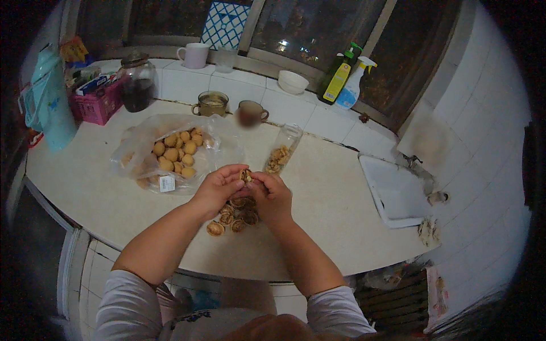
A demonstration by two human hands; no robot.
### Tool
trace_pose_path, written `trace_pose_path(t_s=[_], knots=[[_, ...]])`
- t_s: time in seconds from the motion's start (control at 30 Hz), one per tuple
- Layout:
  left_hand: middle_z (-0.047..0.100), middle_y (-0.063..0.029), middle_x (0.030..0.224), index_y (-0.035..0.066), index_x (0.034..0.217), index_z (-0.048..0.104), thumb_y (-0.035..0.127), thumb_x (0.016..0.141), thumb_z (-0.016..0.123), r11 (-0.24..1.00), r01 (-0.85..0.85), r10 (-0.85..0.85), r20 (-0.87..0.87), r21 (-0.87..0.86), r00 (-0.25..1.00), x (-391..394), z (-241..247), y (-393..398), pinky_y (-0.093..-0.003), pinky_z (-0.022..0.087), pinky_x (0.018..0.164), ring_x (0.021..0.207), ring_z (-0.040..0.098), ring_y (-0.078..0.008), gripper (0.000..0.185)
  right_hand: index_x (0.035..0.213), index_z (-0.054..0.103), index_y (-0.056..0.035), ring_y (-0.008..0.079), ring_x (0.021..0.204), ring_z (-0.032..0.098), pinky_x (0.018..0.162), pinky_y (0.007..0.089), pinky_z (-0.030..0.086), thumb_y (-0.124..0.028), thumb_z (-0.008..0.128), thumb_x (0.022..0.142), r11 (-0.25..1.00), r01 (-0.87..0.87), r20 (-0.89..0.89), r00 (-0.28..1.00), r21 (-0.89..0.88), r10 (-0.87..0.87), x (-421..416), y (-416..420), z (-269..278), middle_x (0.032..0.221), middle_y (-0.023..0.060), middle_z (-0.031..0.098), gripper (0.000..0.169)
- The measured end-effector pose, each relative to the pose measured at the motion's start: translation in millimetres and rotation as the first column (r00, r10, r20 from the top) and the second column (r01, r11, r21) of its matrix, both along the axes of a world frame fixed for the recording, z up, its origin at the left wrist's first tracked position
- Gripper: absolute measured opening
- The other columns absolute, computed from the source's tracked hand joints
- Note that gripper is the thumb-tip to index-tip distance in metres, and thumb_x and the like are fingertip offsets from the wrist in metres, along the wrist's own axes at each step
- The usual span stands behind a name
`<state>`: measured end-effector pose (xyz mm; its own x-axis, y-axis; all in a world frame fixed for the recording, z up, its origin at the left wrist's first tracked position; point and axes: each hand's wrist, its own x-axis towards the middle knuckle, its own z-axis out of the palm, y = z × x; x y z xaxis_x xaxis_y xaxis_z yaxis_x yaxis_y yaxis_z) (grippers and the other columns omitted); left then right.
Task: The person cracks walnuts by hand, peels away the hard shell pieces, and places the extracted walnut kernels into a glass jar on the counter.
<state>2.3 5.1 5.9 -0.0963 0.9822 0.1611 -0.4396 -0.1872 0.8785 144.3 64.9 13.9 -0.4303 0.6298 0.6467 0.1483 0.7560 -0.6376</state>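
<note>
Over the middle of the counter, my left hand holds a piece of walnut shell with some kernel showing in it. The fingertips of my right hand meet at the same walnut piece; whether they pinch a separate bit is hidden. Just below my hands lies a pile of opened walnut shells, partly covered by the right hand. Behind the right hand a clear jar with walnut kernels in it stands on the counter. To the left, an open plastic bag holds many whole walnuts.
Two brown glass cups stand at the back, below a ledge with a mug, a white bowl and bottles. A pink basket, lidded glass jar and blue thermos are at left. A white sink is at right.
</note>
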Motion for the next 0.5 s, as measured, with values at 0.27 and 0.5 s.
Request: trace_pose_path(t_s=[0.27,0.5], knots=[[0.057,-0.0087,0.101,0.002,0.111,0.048,-0.007,0.079,0.052,0.998,-0.066,0.065,-0.062,-0.015,0.996,1.9,-0.3,-1.6,-0.0303,0.049,0.081,0.089,0.057,-0.0166,0.033,0.092,0.061,-0.0054,0.0254,0.079,0.057,0.068,0.0327,0.047,-0.01,0.062,0.075,0.997,0.022,-0.021,1.0,0.072,-0.02,-0.2,-2.2,-0.5,0.085,0.0107,0.058,0.018],[0.057,-0.0105,0.099,0.0,0.103,0.051,-0.008,0.077,0.057,0.993,-0.121,0.121,-0.072,0.0,0.99,3.5,-3.2,-2.0,-0.0279,0.052,0.075,0.085,0.059,-0.0157,0.028,0.084,0.063,-0.003,0.0146,0.069,0.057,0.058,0.024,0.046,-0.001,0.065,0.072,0.992,0.021,-0.089,0.996,0.128,-0.01,-2.9,-1.0,-7.3,0.081,0.007,0.057,0.012]])
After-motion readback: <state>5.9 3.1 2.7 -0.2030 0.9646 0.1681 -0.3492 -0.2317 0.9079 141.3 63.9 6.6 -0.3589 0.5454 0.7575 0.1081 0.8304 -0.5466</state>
